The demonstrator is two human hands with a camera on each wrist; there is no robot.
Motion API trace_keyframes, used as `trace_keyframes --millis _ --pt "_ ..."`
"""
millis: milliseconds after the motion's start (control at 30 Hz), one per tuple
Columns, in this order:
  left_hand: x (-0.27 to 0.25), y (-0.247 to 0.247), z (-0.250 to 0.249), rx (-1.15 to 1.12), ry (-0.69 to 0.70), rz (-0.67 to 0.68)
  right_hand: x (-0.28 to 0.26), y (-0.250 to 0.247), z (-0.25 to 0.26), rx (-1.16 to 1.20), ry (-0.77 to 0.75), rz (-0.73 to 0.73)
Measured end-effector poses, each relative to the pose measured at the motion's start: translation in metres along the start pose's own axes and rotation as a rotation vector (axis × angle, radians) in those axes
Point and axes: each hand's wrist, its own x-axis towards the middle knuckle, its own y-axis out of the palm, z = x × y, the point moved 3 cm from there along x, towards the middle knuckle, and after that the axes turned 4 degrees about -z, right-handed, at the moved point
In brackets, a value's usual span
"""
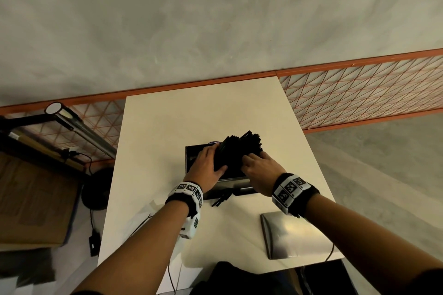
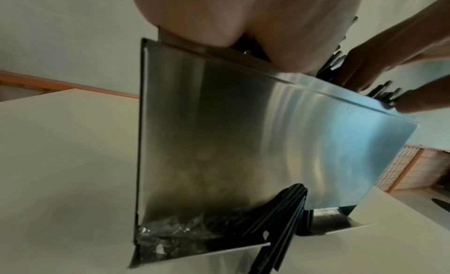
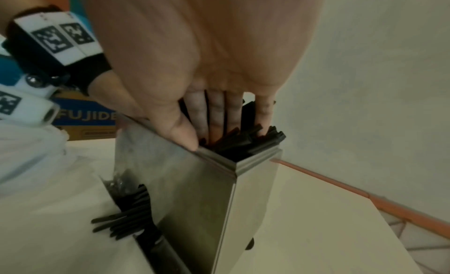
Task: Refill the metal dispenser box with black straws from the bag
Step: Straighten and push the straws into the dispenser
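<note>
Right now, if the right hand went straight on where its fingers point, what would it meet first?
The straws in the open box; fingers of the right hand point down among them, seemingly touching.

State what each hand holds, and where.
The left hand grips the bundle of black straws round its left side, above the metal dispenser box. The right hand presses its fingers into the bundle's right side, thumb on the box's rim.

The left grip (image 1: 207, 165) and right grip (image 1: 258, 170) cover most of the mouth of the metal box (image 1: 191, 158), hiding its inside. The straws (image 1: 239, 151) merge into one dark mass (single ones cannot be told apart). From the left wrist, the palm hides that grip's fingers.
</note>
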Motion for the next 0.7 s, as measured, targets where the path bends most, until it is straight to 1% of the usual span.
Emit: trace_keyframes --millis 100,200,333,533,700 --pt "0.0 0.0 0.0 0.008 -0.003 0.006 0.003 -0.002 0.007 -0.12 0.014 0.041" --pt "0.0 0.001 0.001 0.007 -0.01 0.01 0.005 -0.006 0.014 -0.166 0.031 0.051" --pt "0.0 0.001 0.001 0.008 -0.009 0.006 0.004 -0.013 0.015 -0.143 0.075 0.044" --pt "0.0 0.001 0.001 -0.003 -0.01 -0.006 0.004 -0.006 0.008 -0.163 0.039 0.076" --pt "0.0 0.002 0.002 0.015 -0.012 0.001 0.014 0.004 0.006 -0.113 0.033 0.104"
